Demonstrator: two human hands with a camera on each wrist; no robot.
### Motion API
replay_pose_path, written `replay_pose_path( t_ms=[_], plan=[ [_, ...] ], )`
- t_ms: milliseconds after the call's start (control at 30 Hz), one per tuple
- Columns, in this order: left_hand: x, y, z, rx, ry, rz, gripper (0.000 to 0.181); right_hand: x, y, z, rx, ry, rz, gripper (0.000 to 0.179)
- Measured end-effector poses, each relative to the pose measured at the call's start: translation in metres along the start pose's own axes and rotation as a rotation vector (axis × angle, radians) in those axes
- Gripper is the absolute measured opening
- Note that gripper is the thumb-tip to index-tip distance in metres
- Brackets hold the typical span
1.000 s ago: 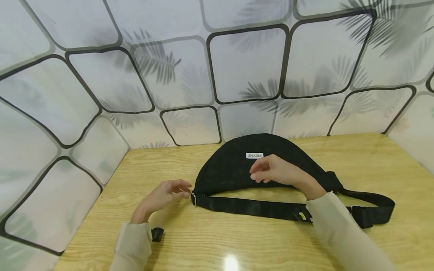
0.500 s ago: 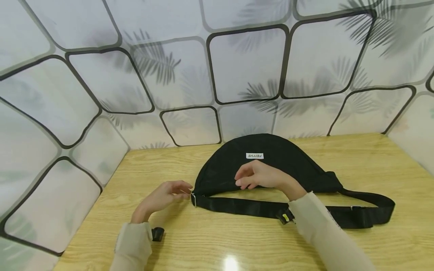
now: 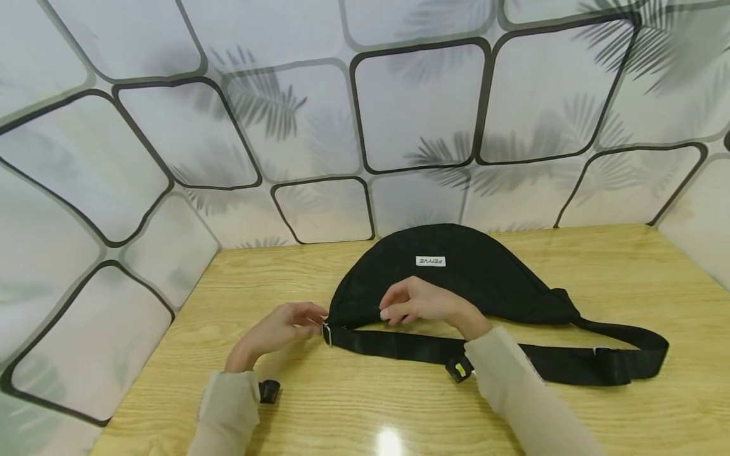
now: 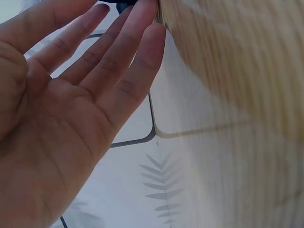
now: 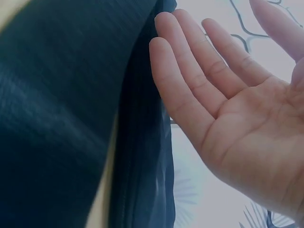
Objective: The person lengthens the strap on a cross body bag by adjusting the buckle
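A black waist bag (image 3: 450,285) with a white label lies on the wooden table, its curved side toward the wall. At its left end, beside the metal strap ring, my left hand (image 3: 282,329) pinches the corner with thumb and fingertips. In the left wrist view only a dark bit of the bag (image 4: 116,1) shows at those fingertips. My right hand (image 3: 424,301) pinches the bag's lower edge left of the middle; whatever small part lies under the fingertips is hidden. The right wrist view shows the fingers of my right hand (image 5: 213,80) against the dark seam.
The black strap (image 3: 393,345) runs along the table in front of the bag and loops at the right. A buckle with a yellow mark (image 3: 459,368) is beside the right sleeve. Another black buckle piece (image 3: 269,391) lies by the left sleeve. Patterned walls (image 3: 422,101) stand behind and left.
My right hand has slid left and slightly nearer along the bag, from below the label toward the left end. My left hand has stayed at the corner.
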State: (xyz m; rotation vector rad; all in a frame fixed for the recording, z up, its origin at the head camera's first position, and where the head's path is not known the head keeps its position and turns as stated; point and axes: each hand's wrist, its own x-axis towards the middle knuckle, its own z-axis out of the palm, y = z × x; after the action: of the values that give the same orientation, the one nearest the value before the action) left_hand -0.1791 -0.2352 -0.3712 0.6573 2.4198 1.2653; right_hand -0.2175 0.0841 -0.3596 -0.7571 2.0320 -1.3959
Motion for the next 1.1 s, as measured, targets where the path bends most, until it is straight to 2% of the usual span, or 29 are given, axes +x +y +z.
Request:
replay_pose_path(
  t_ms=[300,567,733,900,1100],
  plan=[
    [0.004,0.002,0.003,0.027,0.005,-0.013,0.032,0.008,0.001,0.008,0.001,-0.029,0.001,0.022],
    [0.009,0.003,0.005,-0.051,-0.005,-0.051,0.034,0.013,0.003,0.016,0.000,-0.007,0.049,0.024],
    [0.011,0.005,0.006,-0.047,-0.007,-0.071,0.040,0.016,0.004,0.021,0.013,-0.011,0.042,0.021],
    [0.014,0.006,0.007,-0.013,-0.001,-0.065,0.043,0.020,0.006,0.025,-0.060,-0.019,-0.037,0.018],
    [0.017,0.009,0.010,-0.063,0.020,-0.074,0.047,0.028,0.006,0.028,-0.126,0.007,-0.023,0.019]
  ],
)
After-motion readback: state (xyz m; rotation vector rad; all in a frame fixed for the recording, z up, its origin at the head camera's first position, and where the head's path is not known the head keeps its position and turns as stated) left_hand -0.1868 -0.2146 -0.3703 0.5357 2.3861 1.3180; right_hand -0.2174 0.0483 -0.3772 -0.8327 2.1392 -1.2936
